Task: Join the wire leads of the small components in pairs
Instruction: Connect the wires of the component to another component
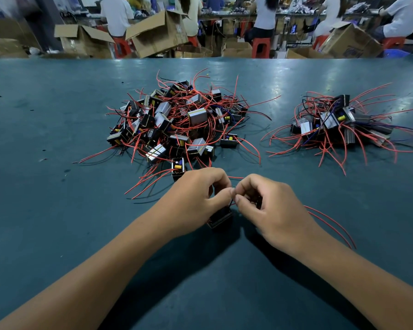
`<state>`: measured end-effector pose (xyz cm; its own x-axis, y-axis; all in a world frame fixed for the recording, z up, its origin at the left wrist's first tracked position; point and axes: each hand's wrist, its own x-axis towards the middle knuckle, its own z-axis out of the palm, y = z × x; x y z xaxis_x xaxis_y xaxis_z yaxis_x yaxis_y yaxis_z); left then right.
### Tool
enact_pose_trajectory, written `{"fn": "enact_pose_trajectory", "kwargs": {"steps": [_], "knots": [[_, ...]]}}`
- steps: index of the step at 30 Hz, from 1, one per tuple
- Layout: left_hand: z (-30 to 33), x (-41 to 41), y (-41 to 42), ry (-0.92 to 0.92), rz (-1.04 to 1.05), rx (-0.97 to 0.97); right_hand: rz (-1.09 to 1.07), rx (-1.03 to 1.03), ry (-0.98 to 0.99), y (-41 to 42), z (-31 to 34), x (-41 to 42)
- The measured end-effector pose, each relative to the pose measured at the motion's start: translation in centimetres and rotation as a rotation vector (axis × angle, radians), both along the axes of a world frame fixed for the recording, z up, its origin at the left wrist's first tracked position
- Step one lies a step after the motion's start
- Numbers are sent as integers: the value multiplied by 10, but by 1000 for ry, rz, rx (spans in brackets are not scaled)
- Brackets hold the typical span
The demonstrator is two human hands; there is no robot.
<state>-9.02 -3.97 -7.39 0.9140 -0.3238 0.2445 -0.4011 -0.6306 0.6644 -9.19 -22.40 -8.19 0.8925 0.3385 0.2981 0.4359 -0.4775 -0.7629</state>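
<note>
Forearms: two bare forearms enter from the near edge and converge over the green desk [45,210].
Left hand [196,198]: fingers curled, tips pinching a thin lead at the meeting point; a dark component [221,219] lies just under and touching this hand.
Right hand [267,210]: fingers curled, thumb and forefinger pinching a lead end against the left fingertips; a second component appears partly hidden in this hand.
Key relation: the lead ends meet between the two sets of fingertips, equally near both hands; the join axis appears to run left to right. Judged step: twisting one pair together.
Trailing leads [332,225]: two red wires run out from under the right wrist, toward the right.
Large pile [177,122]: beyond the hands, centre; dozens of components, too tangled to count.
Small pile [336,125]: far right, well apart from the large pile; perhaps a dozen.
Background: cardboard boxes, seated workers, red stools.
</note>
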Motion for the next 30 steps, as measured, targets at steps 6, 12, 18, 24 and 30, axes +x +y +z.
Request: {"fn": "enact_pose_trajectory", "kwargs": {"steps": [6, 12, 18, 24, 30], "knots": [[0, 0, -3, 48, -32, 26, 10, 10, -16, -1, -1, 0], [3, 2, -2, -22, -59, 155, 18, -2, -31, -2, -2, 1], [7, 1, -5, 96, 2, 34, 24, 1, -34, 0, -4, 0], [5, 1, -6, 398, 108, -209, 51, -31, -72, 0, -4, -2], [10, 7, 20, 16, -105, -2, 52, -29, -70, -1, -3, -1]]}}
